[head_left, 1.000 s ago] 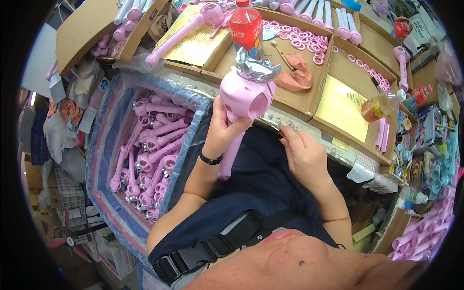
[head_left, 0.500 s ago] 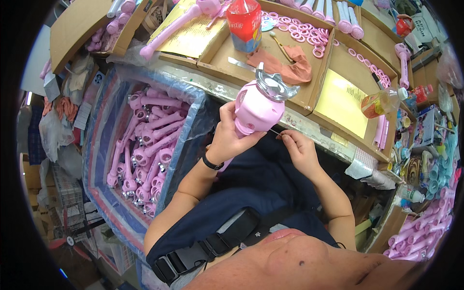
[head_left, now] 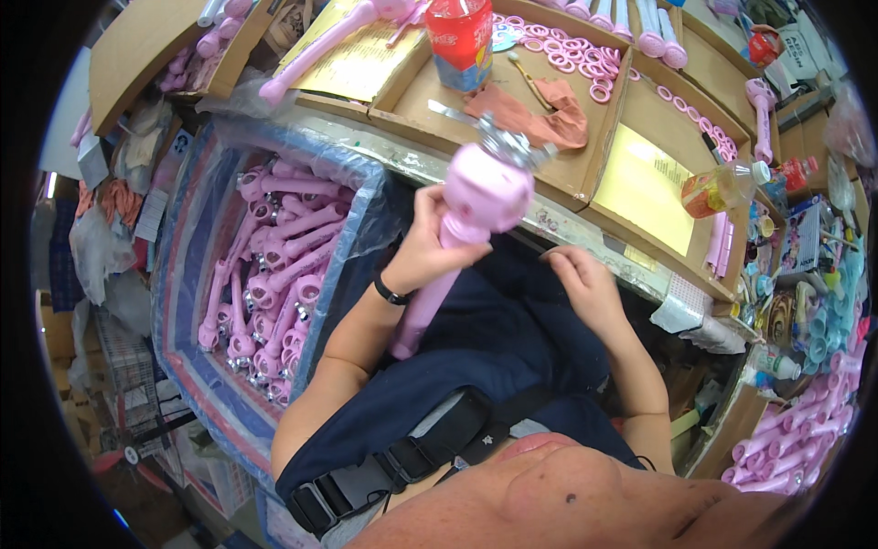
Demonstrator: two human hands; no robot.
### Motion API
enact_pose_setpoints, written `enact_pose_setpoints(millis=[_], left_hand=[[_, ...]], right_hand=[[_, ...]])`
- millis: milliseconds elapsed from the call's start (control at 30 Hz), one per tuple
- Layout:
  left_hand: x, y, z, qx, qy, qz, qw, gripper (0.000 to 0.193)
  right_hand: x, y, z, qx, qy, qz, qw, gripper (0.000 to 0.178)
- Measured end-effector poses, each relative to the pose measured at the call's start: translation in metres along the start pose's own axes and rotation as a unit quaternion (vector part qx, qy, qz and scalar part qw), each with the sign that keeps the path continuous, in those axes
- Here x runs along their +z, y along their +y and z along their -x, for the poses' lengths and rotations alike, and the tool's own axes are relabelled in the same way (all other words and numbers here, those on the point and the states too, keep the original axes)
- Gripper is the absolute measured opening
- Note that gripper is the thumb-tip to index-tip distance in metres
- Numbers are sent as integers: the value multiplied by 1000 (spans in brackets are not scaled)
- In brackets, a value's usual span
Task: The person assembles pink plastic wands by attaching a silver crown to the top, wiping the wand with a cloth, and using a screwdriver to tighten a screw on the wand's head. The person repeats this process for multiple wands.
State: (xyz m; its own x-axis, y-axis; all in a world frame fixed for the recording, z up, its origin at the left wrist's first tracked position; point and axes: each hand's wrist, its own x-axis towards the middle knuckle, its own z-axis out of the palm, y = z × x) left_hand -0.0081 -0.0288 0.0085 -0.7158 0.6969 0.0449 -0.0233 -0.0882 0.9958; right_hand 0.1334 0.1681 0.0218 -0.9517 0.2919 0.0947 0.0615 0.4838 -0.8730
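My left hand [head_left: 422, 249] is wrapped round the neck of a pink toy wand [head_left: 487, 188]. Its round head points up toward the table edge, and a silver crown-shaped top [head_left: 514, 145], smeared by motion, sits on it. The handle slants down over my dark clothes. Apart from the wand, my right hand [head_left: 590, 288] is closed with thumb and finger together just below the table edge. Whatever it pinches, if anything, is too small to make out.
To my left, a plastic-lined blue crate [head_left: 361, 215] holds many pink wands. Cardboard trays [head_left: 599, 165] on the table carry pink rings, a red-labelled bottle [head_left: 459, 46] and an orange cloth [head_left: 556, 123]. A juice bottle [head_left: 718, 190] lies tilted at right; pink parts [head_left: 791, 430] are heaped below.
The wand has turned in my left hand, so its head's side and handle now show. My right hand has drawn slightly away from it; the thin rod seen at its fingertips no longer shows.
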Motion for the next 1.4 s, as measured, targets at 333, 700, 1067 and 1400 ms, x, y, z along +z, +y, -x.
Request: enact_pose_setpoints(millis=[333,700,1067,1400], left_hand=[[9,18,-7,-60,17,56,996,72],[19,11,-4,42,29,-84,995,74],[23,2,0,92,41,-167,981,77],[29,-6,7,137,57,-269,952,79]], right_hand=[[5,-36,6,-235,134,211,939,24],[10,-19,6,-203,100,95,969,18],[10,-3,9,-150,80,21,985,18],[1,7,13,238,-67,-331,911,21]])
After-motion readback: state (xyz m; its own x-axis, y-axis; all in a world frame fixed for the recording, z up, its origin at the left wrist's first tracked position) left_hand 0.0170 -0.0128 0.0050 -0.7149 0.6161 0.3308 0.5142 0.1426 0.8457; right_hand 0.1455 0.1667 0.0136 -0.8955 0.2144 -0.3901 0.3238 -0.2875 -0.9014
